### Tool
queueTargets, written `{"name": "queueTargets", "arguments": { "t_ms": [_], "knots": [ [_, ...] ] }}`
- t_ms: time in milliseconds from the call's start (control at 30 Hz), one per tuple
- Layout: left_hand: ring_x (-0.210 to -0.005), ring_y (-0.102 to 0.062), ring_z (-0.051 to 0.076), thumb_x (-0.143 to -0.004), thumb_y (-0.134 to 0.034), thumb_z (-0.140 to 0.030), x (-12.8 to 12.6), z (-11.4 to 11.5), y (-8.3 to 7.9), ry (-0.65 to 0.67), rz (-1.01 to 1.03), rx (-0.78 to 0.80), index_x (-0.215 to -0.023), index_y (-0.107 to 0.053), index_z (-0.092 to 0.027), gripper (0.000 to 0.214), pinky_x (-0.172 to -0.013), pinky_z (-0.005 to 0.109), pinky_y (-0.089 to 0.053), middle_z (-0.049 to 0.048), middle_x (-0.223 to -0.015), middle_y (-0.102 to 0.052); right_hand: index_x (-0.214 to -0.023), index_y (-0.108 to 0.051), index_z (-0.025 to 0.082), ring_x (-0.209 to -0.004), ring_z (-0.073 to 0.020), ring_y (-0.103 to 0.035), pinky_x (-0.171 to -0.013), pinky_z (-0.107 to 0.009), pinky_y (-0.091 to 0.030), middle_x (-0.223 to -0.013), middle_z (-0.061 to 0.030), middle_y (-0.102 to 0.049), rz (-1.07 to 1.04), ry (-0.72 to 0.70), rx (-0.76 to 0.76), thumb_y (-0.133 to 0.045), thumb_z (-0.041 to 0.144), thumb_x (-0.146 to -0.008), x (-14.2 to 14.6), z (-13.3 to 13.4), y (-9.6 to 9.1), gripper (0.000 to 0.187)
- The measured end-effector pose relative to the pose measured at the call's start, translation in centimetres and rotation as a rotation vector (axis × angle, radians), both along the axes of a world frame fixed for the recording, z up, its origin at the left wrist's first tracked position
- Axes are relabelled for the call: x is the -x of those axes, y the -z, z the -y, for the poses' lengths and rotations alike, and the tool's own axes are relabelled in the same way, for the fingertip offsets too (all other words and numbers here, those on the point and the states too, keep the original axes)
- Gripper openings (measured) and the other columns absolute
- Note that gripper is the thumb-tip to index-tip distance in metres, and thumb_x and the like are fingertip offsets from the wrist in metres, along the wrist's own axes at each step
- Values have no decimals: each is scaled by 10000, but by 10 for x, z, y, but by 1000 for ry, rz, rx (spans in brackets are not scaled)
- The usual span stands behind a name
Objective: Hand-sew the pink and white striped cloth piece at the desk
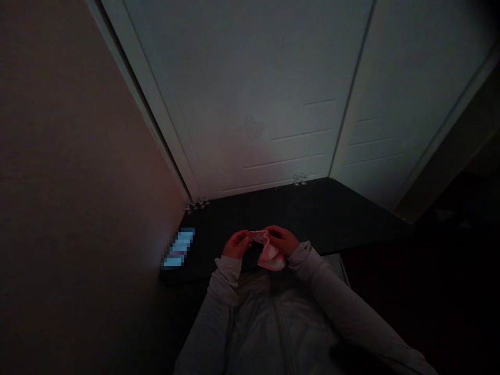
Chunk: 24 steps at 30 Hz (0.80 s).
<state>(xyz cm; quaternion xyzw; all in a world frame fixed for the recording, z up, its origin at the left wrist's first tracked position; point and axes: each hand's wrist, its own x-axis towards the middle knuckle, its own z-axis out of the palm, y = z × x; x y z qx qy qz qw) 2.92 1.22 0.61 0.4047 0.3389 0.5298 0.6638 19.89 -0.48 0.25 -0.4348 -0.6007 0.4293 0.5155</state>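
A small, soft piece of pink-and-white fabric [272, 258] is stretched between my two hands, just above the near edge of the dark tabletop. My left hand [238, 244] pinches one end of its pale upper edge. Bunched material sits in the closed fingers of my right hand [283, 239], and the rest of the cloth hangs down below them. The light is dim, so I cannot tell exactly what kind of item the fabric is.
On the dark table [312, 213], a lit phone-like screen [179, 249], pixelated, lies at the left by the wall [97, 208]. Small clear ornaments [197, 204] stand in the back left corner, with further clear pieces [300, 178] against the white panel [250, 67].
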Motion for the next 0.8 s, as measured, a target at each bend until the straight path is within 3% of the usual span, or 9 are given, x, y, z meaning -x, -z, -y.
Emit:
{"name": "queueTargets", "arguments": {
  "t_ms": [233, 533, 800],
  "knots": [
    [-626, -565, 97, -474, -707, -226, 0, -2, 0, 22, -20, -1, -795, -578, -156, 353, -582, 226, -431, 23, -777, -616, -798, -575, 157, -727, -148, -520, -676, -282, -401, -762, -25, -580, 35, 4, 13, -503, 353, -676, -2, -1, 2, 242],
    [-622, -556, 90, -500, -695, -249, 0, 1, -3, 50, -40, -22, -797, -593, -153, 328, -579, 220, -430, 37, -814, -624, -828, -558, 149, -698, -135, -524, -649, -262, -398, -763, -23, -578, -86, -74, 54, -561, 337, -632, -4, 0, 2, 272],
    [-625, -564, 98, -498, -700, -243, 0, -1, 0, 62, -28, -22, -801, -598, -151, 332, -586, 229, -436, 44, -821, -630, -813, -569, 148, -683, -134, -527, -637, -262, -405, -752, -23, -586, -17, -72, 33, -567, 353, -632, -4, -2, 5, 274]
  ]
}}
